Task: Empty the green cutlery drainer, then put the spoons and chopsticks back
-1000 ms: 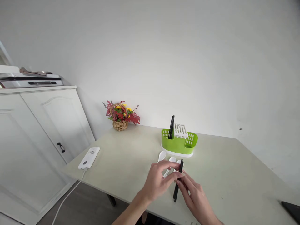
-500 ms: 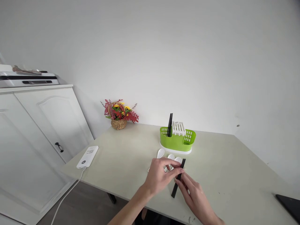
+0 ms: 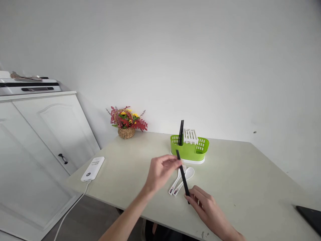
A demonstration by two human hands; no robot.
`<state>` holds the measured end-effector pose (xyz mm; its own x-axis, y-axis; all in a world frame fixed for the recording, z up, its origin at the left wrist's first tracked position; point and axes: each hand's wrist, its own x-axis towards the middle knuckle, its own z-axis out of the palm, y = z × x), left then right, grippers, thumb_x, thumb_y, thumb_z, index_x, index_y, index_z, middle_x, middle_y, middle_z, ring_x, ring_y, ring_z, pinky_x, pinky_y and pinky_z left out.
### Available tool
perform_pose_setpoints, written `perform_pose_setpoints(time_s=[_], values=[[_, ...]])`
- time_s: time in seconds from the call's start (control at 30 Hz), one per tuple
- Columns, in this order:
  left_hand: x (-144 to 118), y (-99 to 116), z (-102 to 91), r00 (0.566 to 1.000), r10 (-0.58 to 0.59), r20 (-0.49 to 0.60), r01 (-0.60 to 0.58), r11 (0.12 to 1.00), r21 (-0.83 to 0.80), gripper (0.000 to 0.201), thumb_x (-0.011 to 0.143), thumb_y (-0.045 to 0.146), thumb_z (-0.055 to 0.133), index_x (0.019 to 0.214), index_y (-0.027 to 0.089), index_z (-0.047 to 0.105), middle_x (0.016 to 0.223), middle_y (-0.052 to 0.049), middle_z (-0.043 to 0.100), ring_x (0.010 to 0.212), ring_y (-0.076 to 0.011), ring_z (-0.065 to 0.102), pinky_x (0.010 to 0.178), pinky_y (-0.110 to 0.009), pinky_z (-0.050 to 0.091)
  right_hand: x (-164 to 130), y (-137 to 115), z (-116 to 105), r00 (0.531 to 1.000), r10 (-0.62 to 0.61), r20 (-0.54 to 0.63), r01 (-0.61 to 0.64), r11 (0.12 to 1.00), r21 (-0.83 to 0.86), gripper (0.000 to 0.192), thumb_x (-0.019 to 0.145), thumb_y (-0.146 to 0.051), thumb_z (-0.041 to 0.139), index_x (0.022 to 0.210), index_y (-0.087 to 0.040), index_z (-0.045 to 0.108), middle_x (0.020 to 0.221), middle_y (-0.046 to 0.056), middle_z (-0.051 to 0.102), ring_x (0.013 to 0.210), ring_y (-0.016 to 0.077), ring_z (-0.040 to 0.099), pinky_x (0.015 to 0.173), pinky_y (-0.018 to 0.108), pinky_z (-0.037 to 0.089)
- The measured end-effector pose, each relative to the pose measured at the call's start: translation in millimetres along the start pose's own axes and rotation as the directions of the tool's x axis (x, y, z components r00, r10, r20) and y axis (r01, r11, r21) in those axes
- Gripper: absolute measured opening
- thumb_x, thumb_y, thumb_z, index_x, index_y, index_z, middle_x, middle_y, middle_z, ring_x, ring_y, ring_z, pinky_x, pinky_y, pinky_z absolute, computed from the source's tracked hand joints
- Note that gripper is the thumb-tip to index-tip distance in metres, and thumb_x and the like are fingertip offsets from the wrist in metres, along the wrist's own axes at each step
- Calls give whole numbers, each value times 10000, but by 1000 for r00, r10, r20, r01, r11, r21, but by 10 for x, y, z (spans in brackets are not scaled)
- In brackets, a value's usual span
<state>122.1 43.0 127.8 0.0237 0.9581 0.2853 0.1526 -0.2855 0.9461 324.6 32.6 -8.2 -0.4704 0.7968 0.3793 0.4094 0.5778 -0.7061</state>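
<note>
Both my hands grip a bundle of black chopsticks [image 3: 184, 178] held above the table. My left hand [image 3: 160, 172] pinches it near the upper end, and my right hand [image 3: 204, 204] pinches close to the lower end. The bundle tilts, its top leaning left. Beneath it lie white spoons, one [image 3: 189, 173] beside another [image 3: 178, 178], handles toward me. Part of the second spoon is hidden by the chopsticks and my left hand. Behind them stands a green utensil basket [image 3: 187, 152] on a white base, with black chopsticks [image 3: 181, 132] upright in its left compartment.
A white slotted rack [image 3: 190, 136] spans the basket's middle. A flower basket [image 3: 126, 133] stands at the back left. A white power bank [image 3: 92, 169] with a cable [image 3: 75, 204] rests by the left edge. A dark flat object [image 3: 309, 217] is at the far right.
My left hand has moved left and up along the chopsticks, and my right hand is now near their lower end. The bundle now leans left instead of right, uncovering the spoon handles.
</note>
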Motion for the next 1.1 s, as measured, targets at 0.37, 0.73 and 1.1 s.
perform_pose_setpoints(time_s=[0.37, 0.73, 1.1], values=[[1583, 211, -524, 861, 258, -438, -345, 929, -132, 489, 719, 501, 892, 984, 107, 774, 980, -131, 807, 808, -216, 795, 796, -334, 671, -345, 781, -250, 909, 413, -54, -404, 905, 131, 456, 987, -639, 461, 937, -241, 679, 623, -29, 494, 577, 152, 449, 550, 253, 415], [2419, -647, -189, 918, 287, -272, -241, 952, 190, 391, 792, 515, 827, 923, 148, 802, 905, -104, 812, 746, -212, 778, 675, -332, 674, -264, 679, -206, 889, 453, -67, -438, 884, 165, 460, 954, -648, 488, 820, -236, 642, 682, -30, 438, 634, 143, 376, 574, 234, 371], [2654, -1112, -3, 977, 170, -126, -114, 923, 367, 347, 839, 510, 792, 948, 182, 822, 916, -88, 817, 717, -198, 761, 711, -336, 634, -221, 639, -128, 857, 497, -138, -465, 860, 211, 512, 940, -700, 463, 782, -236, 609, 681, -33, 423, 626, 137, 353, 553, 236, 333]])
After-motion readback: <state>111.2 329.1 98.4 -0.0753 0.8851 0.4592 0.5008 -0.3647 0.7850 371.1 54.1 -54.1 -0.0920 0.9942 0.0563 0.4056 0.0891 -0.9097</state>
